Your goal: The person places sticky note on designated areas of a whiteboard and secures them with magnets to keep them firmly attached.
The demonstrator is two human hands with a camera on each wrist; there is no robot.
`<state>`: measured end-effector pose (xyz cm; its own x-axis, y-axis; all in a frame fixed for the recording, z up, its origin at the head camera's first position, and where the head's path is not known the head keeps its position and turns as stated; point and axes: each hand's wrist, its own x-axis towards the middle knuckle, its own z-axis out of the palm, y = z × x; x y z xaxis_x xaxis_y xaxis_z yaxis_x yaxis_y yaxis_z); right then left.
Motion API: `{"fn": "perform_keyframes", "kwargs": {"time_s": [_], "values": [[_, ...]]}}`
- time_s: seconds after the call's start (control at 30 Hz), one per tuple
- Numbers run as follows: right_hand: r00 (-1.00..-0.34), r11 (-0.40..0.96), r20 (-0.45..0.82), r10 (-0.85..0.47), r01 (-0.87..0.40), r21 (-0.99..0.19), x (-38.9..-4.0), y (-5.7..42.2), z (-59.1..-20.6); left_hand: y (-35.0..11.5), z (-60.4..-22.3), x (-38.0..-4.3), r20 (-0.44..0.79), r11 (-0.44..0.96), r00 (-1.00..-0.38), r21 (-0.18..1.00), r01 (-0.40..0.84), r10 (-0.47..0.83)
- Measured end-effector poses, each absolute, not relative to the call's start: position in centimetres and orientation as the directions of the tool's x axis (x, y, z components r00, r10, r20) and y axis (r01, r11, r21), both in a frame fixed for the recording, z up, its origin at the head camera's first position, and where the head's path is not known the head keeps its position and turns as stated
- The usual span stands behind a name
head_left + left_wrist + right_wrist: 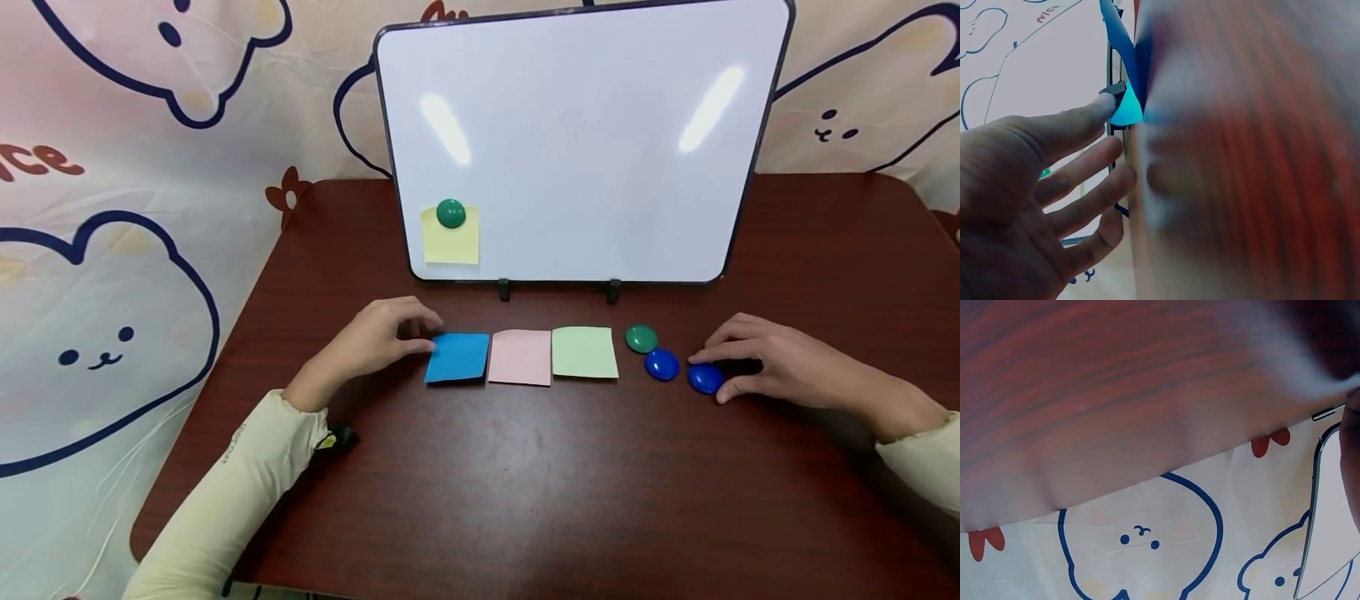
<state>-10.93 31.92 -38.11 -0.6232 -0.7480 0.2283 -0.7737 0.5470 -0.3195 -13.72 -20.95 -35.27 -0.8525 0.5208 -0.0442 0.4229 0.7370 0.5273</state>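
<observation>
In the head view my left hand [382,335] is at the left edge of a blue sticky note [457,357], the thumb tip right at its edge. The left wrist view shows that hand's fingers spread loosely below the thumb, close to the blue note [1124,50]. Beside the blue note lie a pink sticky note [521,358] and a light green one [585,352]. My right hand [780,367] pinches a round blue magnet [707,378] between thumb and fingertips. Just left of it are another blue magnet [662,365] and a green magnet [641,338].
A whiteboard [577,150] stands upright at the back of the brown table [510,500] on small black feet [613,291]. At its lower left, a green magnet [451,213] sits on a yellow sticky note [452,246]. Behind hangs a cloth [97,292] with cartoon bears.
</observation>
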Motion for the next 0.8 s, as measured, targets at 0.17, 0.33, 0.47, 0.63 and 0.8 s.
{"fn": "perform_keyframes", "kwargs": {"time_s": [0.17,0.33,0.47,0.63,0.8], "values": [[-0.632,0.558,0.216,-0.744,-0.766,-0.319,-10.87,31.86,-38.1,-20.66,-35.26,-13.72,-0.076,0.763,-0.846,0.479,0.433,0.528],[-0.649,0.582,0.201,-0.733,-0.753,-0.308,-10.68,31.84,-38.01,-20.49,-35.35,-13.64,-0.088,0.772,-0.84,0.453,0.445,0.535],[-0.658,0.595,0.192,-0.728,-0.746,-0.298,-10.66,31.79,-37.92,-20.35,-35.45,-13.64,-0.073,0.775,-0.842,0.439,0.454,0.535],[-0.657,0.598,0.191,-0.729,-0.748,-0.289,-10.72,31.72,-37.88,-20.25,-35.31,-13.59,-0.023,0.773,-0.843,0.414,0.481,0.537],[-0.655,0.595,0.201,-0.729,-0.75,-0.287,-10.57,31.88,-37.9,-20.0,-35.06,-13.54,-0.004,0.765,-0.84,0.415,0.492,0.543]]}}
